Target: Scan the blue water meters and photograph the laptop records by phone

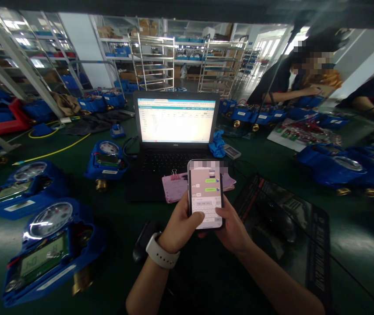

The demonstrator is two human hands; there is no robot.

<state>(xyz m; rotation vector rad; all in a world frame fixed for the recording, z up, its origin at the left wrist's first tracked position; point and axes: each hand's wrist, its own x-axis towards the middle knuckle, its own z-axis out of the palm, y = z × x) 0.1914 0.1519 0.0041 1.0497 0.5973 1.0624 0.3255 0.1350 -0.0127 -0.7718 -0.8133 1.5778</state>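
Note:
Between my two hands I hold a smartphone [206, 192] upright, its screen showing a chat and a keyboard. My left hand [183, 223] grips its left edge, the thumb lying over the keys; a pale watch strap circles that wrist. On the right edge, my right hand [234, 225] is wrapped round the phone, with its thumb at the keyboard. Behind the phone stands an open laptop [177, 120] with a lit screen. Pink papers [175, 188] with a binder clip lie on the laptop's front, partly hidden by the phone.
Blue water meters [55, 245] with brass fittings stand at left, more [331, 168] at right. A black mouse [277, 221] rests on a dark mouse pad [312, 262]. A co-worker [292, 78] sits across at right. Wire racks [154, 61] stand behind.

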